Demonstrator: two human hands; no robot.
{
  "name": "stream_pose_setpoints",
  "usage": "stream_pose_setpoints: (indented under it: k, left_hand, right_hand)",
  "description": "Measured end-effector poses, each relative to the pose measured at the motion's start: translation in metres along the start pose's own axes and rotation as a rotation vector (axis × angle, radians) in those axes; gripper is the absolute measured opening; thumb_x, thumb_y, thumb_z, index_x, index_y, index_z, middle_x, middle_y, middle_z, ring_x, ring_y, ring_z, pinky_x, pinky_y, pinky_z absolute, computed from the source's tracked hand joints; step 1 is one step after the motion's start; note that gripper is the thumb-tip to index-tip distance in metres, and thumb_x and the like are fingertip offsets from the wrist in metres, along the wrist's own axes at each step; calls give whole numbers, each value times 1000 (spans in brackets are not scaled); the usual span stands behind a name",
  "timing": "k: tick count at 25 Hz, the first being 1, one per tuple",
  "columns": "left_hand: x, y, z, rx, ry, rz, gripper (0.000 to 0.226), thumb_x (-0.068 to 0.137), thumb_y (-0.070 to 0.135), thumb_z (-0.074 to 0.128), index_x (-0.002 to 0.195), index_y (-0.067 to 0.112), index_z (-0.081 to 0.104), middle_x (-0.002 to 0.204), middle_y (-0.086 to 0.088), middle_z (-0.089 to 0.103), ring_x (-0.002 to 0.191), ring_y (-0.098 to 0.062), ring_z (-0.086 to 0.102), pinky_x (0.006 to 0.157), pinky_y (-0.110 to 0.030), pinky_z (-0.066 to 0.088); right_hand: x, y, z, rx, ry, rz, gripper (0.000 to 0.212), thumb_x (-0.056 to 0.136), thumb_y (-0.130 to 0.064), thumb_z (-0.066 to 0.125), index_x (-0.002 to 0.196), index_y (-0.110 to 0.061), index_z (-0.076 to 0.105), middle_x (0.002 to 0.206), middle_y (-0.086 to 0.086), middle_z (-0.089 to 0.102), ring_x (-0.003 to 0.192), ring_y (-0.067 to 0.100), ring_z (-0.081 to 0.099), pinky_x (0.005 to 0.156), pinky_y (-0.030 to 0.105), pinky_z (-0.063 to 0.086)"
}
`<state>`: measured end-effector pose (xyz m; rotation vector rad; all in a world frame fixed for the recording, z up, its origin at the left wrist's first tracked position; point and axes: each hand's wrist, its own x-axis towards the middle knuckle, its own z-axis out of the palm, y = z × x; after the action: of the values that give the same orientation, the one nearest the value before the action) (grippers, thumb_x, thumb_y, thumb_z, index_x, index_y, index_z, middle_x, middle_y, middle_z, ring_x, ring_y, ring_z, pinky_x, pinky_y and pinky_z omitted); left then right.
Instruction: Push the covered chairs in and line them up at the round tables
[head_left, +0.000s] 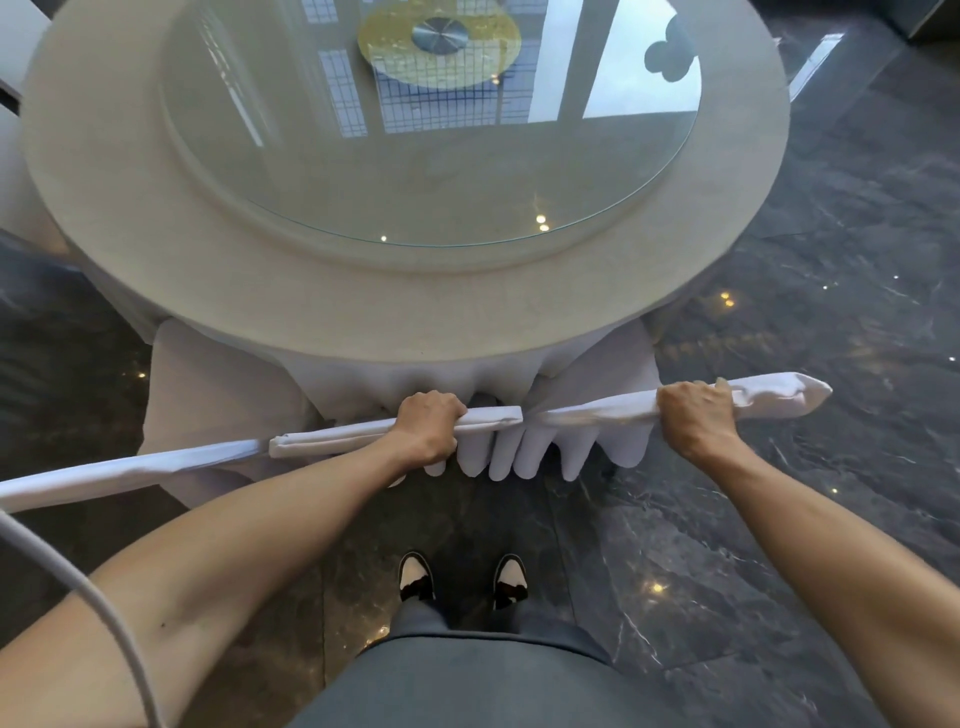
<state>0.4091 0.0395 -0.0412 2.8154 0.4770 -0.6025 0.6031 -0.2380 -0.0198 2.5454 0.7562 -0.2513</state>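
Nearest the person, dark marble floor (675, 519), open to the right. Left hand (428, 426) and right hand (696, 415) each have a closed grip on a covered chair's top rail: left chair (363, 434), right chair (769, 397). Rails run side to side, rising slightly rightward; seats tucked under the tablecloth skirt (519, 452). Beyond, round surface (467, 312) with glass turntable (431, 130).

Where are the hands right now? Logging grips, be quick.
Left hand: closed on the top edge of the middle covered chair.
Right hand: closed on the top edge of the right covered chair.
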Motion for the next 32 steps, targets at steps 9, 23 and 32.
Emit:
stream_pose_setpoints:
  k: [9,23,32]
  left_hand:
    - [-3,-2,5,1,13,-1,22,59,10,62,79,19,65,73,1,64,66,-22,57,57,-29,34]
    - [-9,-6,2,-56,33,-59,48,68,15,53,104,42,68,82,7,69,76,-20,62,62,-29,41]
    - [-24,-19,-9,-256,-43,-27,19,80,42,60,97,38,67,89,10,69,83,-18,62,64,-30,44]
  right_hand:
    - [7,-10,5,18,31,-36,24,78,-8,54,88,-23,70,89,1,73,89,24,68,98,43,37]
    - [-1,-30,0,146,32,-176,22,75,-14,58,96,-17,65,97,4,70,93,28,65,85,38,44]
    - [-7,-104,-43,539,-191,-390,44,87,-31,56,130,-19,54,123,3,62,109,27,58,89,43,50]
